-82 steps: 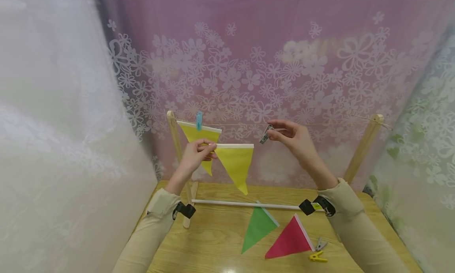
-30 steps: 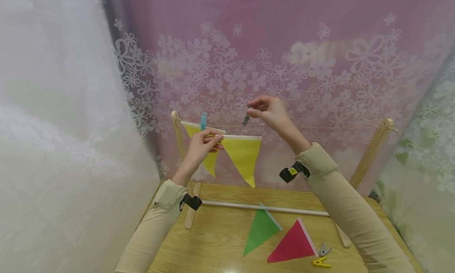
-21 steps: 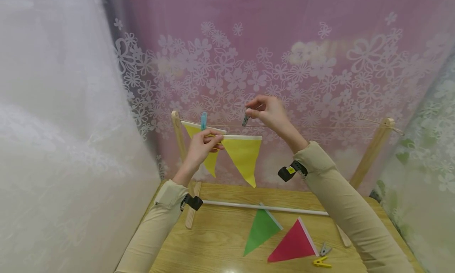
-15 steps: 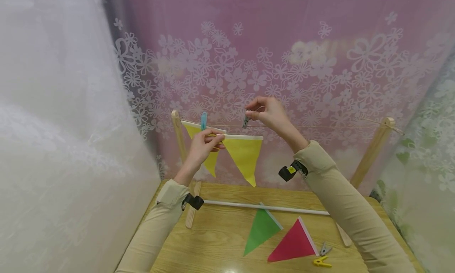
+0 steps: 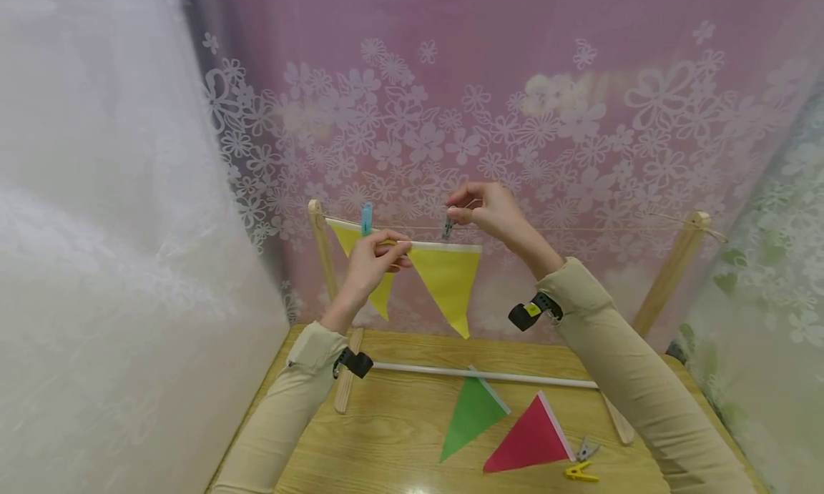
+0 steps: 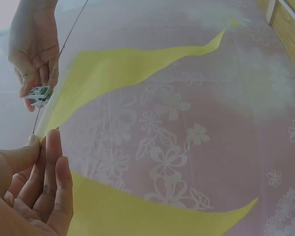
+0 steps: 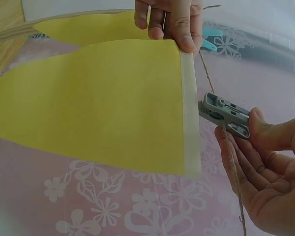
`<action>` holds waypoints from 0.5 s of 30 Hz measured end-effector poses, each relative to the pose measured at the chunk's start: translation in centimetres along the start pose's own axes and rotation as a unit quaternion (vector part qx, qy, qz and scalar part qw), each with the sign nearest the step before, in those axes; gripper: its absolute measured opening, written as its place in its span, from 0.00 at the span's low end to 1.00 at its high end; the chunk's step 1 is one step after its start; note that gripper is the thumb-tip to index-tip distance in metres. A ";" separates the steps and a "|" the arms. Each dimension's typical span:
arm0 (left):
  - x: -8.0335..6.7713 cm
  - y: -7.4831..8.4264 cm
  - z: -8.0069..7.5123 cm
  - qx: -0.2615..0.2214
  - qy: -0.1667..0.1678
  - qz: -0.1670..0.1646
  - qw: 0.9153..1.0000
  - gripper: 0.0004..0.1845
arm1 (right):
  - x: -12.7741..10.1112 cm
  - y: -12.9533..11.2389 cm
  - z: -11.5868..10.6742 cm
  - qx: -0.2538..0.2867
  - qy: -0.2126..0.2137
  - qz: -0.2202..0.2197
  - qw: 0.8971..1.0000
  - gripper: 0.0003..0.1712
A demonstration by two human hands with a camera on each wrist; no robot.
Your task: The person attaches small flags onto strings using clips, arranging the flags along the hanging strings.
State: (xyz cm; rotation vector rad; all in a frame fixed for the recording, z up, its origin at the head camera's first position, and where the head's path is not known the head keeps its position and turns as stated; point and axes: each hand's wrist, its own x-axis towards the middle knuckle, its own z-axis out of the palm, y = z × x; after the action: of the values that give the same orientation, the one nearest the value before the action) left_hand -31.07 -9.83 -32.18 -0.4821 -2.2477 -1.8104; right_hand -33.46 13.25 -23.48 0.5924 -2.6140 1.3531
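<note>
Up at the string (image 5: 579, 229) between two wooden posts, the left hand (image 5: 373, 259) pinches the white top edge of a yellow flag (image 5: 447, 279), just under the line. Beside it, the right hand (image 5: 486, 209) squeezes a grey peg (image 5: 447, 228) against the string. A blue peg (image 5: 366, 218) holds another yellow flag (image 5: 360, 247). No writing is legible. Green flag (image 5: 470, 417), red flag (image 5: 529, 438) and a yellow peg (image 5: 579, 472) lie on the table (image 5: 386, 451); rightward the string hangs bare.

A small craft or recording booth: pink floral curtains (image 5: 489, 122) hang behind the fingers, white drapes (image 5: 116, 229) to their left. Below the fingers a wooden table (image 5: 386, 444) carries a wooden frame (image 5: 669, 265) strung with twine (image 5: 579, 229), paper pennants and clothespins.
</note>
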 end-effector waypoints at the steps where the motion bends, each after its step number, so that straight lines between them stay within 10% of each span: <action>1: 0.0 0.0 0.0 0.000 0.000 0.000 1.000 0.12 | 0.0 0.0 0.0 0.001 -0.003 0.001 1.000 0.13; 15: 0.1 0.2 0.0 -0.002 0.001 0.009 1.000 0.13 | -0.3 0.0 -0.1 -0.015 -0.033 -0.014 0.999 0.14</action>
State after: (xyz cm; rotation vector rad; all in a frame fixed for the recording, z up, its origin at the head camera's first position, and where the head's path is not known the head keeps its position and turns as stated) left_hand -31.13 -9.79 -31.98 -0.4989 -2.2317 -1.8053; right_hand -33.22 13.46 -23.50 0.6776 -2.6620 1.3061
